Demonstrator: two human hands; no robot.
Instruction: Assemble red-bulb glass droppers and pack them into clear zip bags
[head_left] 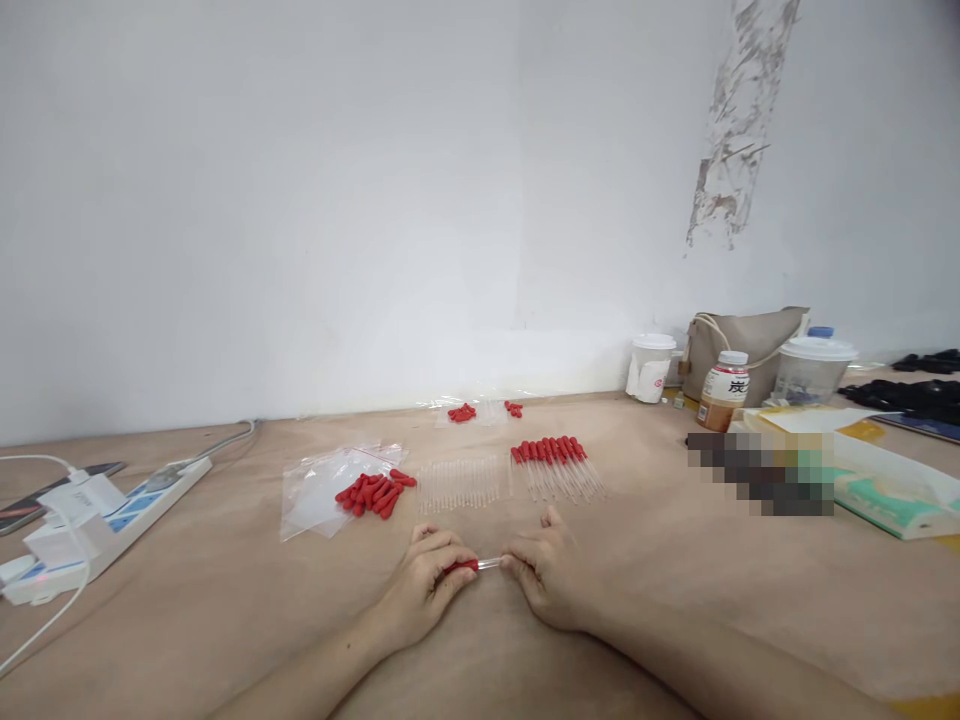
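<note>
My left hand [427, 585] is closed around a red rubber bulb [466, 566]. Into the bulb's open end runs a clear glass dropper tube [490, 563], pinched by my right hand [546, 575] between thumb and fingers; its far end is hidden in that hand. Beyond my left hand, a heap of loose red bulbs [375, 492] lies partly on clear zip bags [319, 495]. A row of bare glass tubes [459, 484] lies in the middle. To its right are several droppers [559, 465] with red bulbs on their tubes.
Small bags with red bulbs [462, 412] lie near the wall. At left sits a power strip [150, 495] with cables. On the right stand a paper cup [651, 368], a bottle [724, 390], a lidded plastic tub [814, 370], a grey bag [750, 345] and a green-white box [885, 500].
</note>
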